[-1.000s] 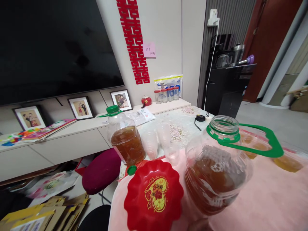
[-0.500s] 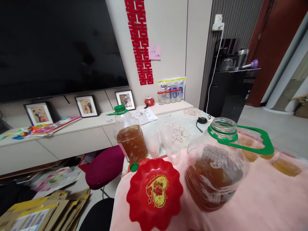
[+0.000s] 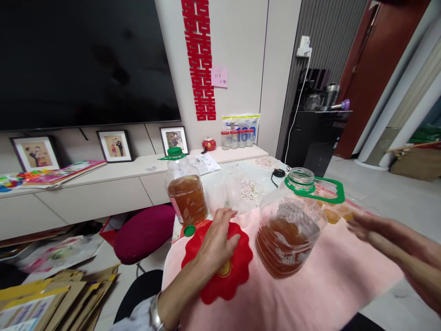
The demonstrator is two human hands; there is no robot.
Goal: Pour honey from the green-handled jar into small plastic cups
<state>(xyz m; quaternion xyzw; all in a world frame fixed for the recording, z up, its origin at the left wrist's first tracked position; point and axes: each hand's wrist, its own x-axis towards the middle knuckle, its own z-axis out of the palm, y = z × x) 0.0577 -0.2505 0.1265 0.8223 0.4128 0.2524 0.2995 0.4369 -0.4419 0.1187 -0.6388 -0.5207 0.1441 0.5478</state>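
Two hands have been brought into view where none were seen before. The left hand (image 3: 217, 239) is now laid flat on the red plate (image 3: 220, 271), covering its upper half toward 12 o'clock. The right hand (image 3: 379, 232) is stretched out open at 3 o'clock of the open jug (image 3: 287, 234), apart from it.

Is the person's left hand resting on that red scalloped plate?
Cannot tell. In the head view the left hand lies over the red scalloped plate, fingers spread, hiding where palm and plate would meet, so no contact or gap shows plainly.
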